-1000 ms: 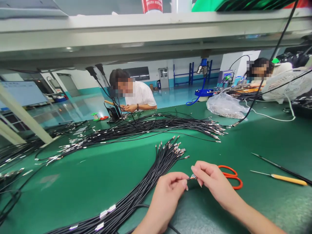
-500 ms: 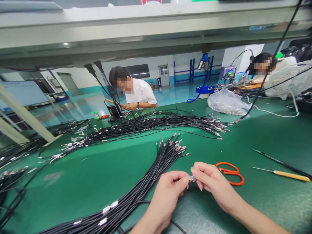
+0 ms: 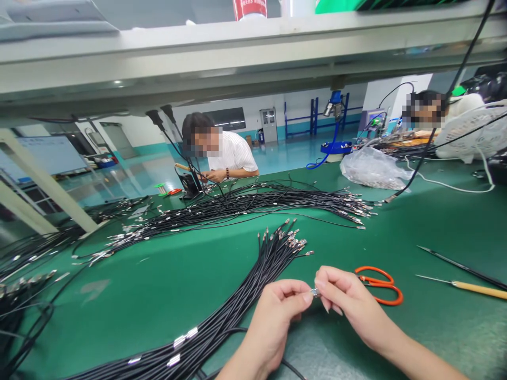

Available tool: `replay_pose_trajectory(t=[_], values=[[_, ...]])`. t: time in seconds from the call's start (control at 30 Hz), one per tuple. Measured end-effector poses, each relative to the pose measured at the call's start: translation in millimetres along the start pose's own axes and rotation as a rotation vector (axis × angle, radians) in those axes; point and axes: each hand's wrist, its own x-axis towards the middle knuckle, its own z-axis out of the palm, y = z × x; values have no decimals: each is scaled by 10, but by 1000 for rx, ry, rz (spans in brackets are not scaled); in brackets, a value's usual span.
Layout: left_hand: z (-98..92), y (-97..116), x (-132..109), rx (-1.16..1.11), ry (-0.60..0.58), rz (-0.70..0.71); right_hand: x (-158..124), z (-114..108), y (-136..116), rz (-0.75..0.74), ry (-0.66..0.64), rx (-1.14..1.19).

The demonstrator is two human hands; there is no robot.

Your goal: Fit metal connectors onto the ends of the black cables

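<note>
Both hands meet over the green table (image 3: 150,295), fingertips pinched round a small silvery connector (image 3: 315,292). My left hand (image 3: 279,311) grips it from the left, and my right hand (image 3: 348,301) holds it from the right; only a sliver shows between them. A black cable (image 3: 292,368) emerges below my left wrist, but whether it joins the connector is hidden. Left of my hands lies a thick bundle of black cables (image 3: 233,295) with metal connectors at its far end. Orange-handled scissors (image 3: 390,295) rest just beyond my right hand.
A wooden-handled awl (image 3: 475,288) and dark tweezers (image 3: 459,263) lie at right. Another cable bundle (image 3: 253,203) stretches across the back, near a clear plastic bag (image 3: 372,168). A shelf (image 3: 222,58) spans overhead. A co-worker (image 3: 222,150) sits opposite; another person is at far right.
The whole view has shifted slightly, so everything appears a little lower and further right. Both hands keep their pinch on the connector, with hardly any movement of the fingers.
</note>
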Motion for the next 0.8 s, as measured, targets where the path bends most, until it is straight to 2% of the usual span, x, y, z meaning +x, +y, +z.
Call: replay_pose_trajectory(t=[0.27, 0.8], values=[[-15, -11, 19, -63, -69, -7, -20, 10, 7, -57, 17, -103], [-31, -32, 26, -149, -69, -34, 3, -3, 51, -9, 7, -81]])
